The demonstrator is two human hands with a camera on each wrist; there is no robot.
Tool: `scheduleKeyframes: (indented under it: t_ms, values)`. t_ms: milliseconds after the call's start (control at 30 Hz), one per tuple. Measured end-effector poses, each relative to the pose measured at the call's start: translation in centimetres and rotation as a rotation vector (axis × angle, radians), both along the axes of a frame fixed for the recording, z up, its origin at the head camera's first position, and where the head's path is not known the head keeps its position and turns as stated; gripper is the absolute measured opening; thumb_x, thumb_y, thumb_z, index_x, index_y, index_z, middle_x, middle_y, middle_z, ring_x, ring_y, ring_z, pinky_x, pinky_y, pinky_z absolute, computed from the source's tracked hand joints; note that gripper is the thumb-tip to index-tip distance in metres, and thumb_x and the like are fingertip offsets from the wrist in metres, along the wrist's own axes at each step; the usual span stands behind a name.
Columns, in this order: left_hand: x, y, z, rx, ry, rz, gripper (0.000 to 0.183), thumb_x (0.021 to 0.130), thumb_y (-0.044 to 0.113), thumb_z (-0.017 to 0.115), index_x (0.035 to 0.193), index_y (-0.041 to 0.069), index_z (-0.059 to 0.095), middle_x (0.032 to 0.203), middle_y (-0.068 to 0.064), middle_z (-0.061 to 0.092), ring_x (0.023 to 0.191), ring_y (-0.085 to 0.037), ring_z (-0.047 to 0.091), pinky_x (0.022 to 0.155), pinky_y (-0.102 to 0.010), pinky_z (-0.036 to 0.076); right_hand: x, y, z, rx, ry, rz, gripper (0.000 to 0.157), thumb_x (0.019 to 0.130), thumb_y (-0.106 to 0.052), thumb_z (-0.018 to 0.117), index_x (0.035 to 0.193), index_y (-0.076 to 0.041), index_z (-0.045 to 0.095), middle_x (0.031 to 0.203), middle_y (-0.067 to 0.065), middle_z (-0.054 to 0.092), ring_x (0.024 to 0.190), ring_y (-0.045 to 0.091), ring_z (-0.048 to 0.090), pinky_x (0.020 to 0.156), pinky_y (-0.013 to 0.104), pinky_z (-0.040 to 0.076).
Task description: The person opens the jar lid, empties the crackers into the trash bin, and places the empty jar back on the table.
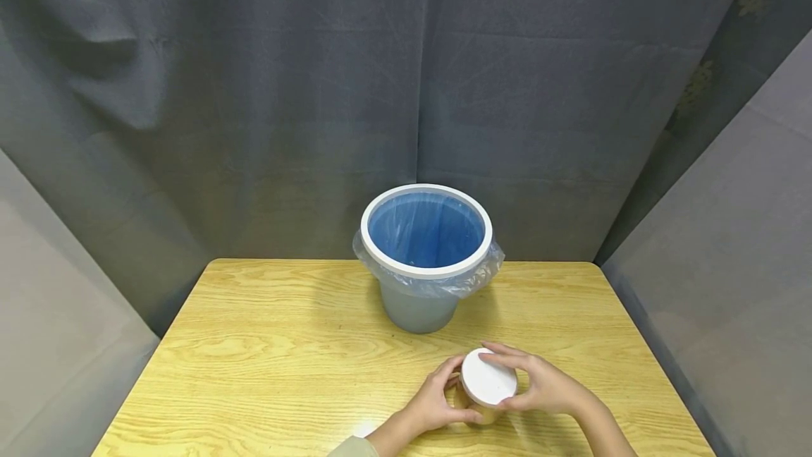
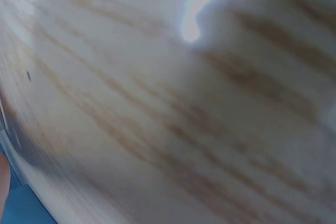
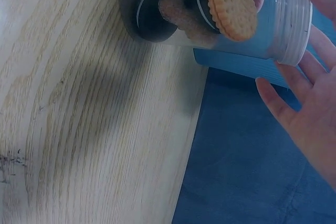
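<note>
A clear jar (image 1: 486, 415) with a round white lid (image 1: 488, 376) stands near the front of the table. Biscuits (image 3: 233, 8) show through its wall in the right wrist view, along with dark shapes inside. My left hand (image 1: 434, 399) grips the jar's left side, its thumb across the front. My right hand (image 1: 545, 383) holds the lid by its edge, with fingers over the far rim and the thumb on the near rim. The left wrist view shows mostly blurred tabletop and a bit of finger at its left edge.
Behind the jar stands a grey bin (image 1: 419, 309) with a white rim and a clear liner bag hanging over it. The wood-grain table (image 1: 254, 365) ends at a grey curtain (image 1: 304, 104). Pale panels (image 1: 729, 231) rise on both sides.
</note>
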State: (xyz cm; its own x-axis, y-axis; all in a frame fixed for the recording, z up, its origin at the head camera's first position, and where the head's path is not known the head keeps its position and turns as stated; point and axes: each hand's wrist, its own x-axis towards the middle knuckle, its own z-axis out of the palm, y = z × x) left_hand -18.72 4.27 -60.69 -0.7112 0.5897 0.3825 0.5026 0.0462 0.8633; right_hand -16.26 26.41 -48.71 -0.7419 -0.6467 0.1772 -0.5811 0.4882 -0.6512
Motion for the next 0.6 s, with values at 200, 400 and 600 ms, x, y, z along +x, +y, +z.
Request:
scheduleKeyframes:
  t_ms: [200,400,600]
  values:
    - [-0.03,-0.01,-0.08,0.006,0.013,-0.007,0.085,0.07,0.022,0.079,0.139,0.017,0.029,0.136,-0.003,0.042,0.122,-0.019,0.045,0.098,-0.029,0.044,0.03,0.04,0.15,-0.014,-0.019,0.005,0.064,0.075,-0.028,0.074,0.131,-0.009,0.049,0.139,0.009,0.042,0.127,0.018,0.039,0.095,0.02,0.041]
    - [-0.02,-0.01,-0.08,0.002,0.019,-0.002,0.086,0.07,0.021,0.079,0.139,0.017,0.029,0.136,-0.003,0.042,0.121,-0.018,0.045,0.098,-0.029,0.044,0.2,0.0,0.07,0.013,-0.024,-0.019,0.063,0.075,-0.03,0.074,0.131,-0.012,0.051,0.139,0.013,0.041,0.127,0.015,0.037,0.093,0.022,0.043]
    - [0.18,0.02,0.27,0.015,0.024,-0.003,0.085,0.069,0.016,0.08,0.138,0.013,0.03,0.135,-0.006,0.043,0.121,-0.019,0.045,0.097,-0.03,0.044,0.54,-0.22,0.13,0.032,0.022,-0.047,0.061,0.075,-0.028,0.075,0.129,-0.015,0.051,0.137,0.019,0.04,0.124,0.026,0.041,0.092,0.025,0.044]
